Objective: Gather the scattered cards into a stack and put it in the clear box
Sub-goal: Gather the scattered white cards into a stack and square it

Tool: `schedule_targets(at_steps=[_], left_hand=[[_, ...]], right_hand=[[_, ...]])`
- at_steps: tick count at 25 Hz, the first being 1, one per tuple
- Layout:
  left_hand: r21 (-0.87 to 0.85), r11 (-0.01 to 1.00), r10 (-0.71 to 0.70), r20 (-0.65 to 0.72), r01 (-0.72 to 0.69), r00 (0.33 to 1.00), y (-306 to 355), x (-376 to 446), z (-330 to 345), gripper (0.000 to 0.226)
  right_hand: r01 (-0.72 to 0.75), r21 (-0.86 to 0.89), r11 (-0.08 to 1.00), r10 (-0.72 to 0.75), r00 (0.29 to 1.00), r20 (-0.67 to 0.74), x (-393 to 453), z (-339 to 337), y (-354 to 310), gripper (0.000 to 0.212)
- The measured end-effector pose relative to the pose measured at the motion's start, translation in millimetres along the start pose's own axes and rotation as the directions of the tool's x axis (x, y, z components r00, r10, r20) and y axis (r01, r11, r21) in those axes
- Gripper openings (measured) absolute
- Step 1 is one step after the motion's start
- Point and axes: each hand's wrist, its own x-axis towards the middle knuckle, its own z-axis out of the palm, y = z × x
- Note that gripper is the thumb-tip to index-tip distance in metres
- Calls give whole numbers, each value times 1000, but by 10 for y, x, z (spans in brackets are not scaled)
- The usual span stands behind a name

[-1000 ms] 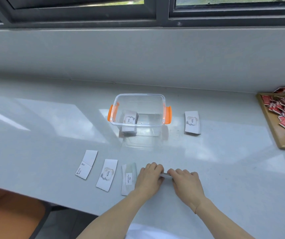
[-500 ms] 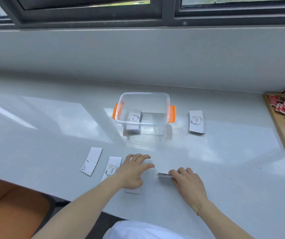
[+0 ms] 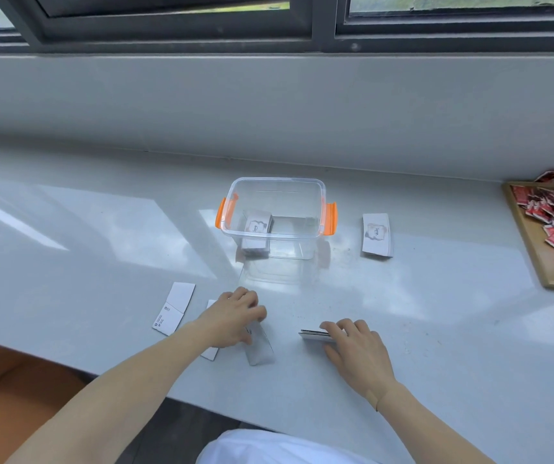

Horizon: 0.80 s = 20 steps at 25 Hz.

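A clear box (image 3: 315,199) with orange latches stands mid-counter, a small stack of white cards (image 3: 258,227) inside at its left. My right hand (image 3: 352,346) lies on a thin card stack (image 3: 314,333) and holds it against the counter. My left hand (image 3: 232,316) presses its fingers on a loose white card (image 3: 260,344) and covers most of another card (image 3: 211,353). One card (image 3: 173,308) lies further left. Another "love" card (image 3: 376,234) lies to the right of the box.
A wooden tray (image 3: 533,249) with several red packets sits at the far right. The counter's front edge runs just below my hands, with an orange seat (image 3: 11,383) at lower left. A wall and window frame rise behind the box.
My left hand left the stack, moved left onto the loose cards and is sliding one toward the right. My right hand stays on the stack.
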Motion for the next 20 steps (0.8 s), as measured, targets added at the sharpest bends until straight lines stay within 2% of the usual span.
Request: schedule_targets(at_steps=[2, 4, 6, 7, 11, 14, 17, 20], left_hand=[[-260, 956, -145, -5, 138, 989, 22, 18, -32, 25], [-526, 820, -280, -26, 225, 960, 89, 41, -83, 20], [-672, 702, -392, -88, 236, 916, 232, 67, -116, 24], [-691, 690, -408, -124, 216, 904, 334, 88, -112, 24], [-703, 703, -313, -169, 108, 935, 776, 208, -18, 27], [-770, 631, -263, -99, 94, 960, 973, 267, -50, 45], [-836, 532, -223, 16, 135, 975, 1111, 299, -72, 53], [-839, 529, -176, 44, 132, 983, 1261, 328, -70, 52]], right_hand=[[2, -4, 1000, -2, 1000, -8, -4, 4, 3, 39], [8, -22, 1000, -8, 1000, -19, 3, 18, 12, 44], [4, -14, 1000, -4, 1000, -24, 17, 36, 21, 52], [-1, -2, 1000, 1, 1000, -26, 19, 46, 23, 56], [-5, 6, 1000, 6, 999, -53, 8, 75, 15, 70], [-8, -28, 1000, 7, 998, -58, 8, 76, 0, 72], [-23, -20, 1000, 21, 997, -76, 28, 90, -3, 62], [-23, -17, 1000, 21, 994, -110, 45, 103, 2, 43]])
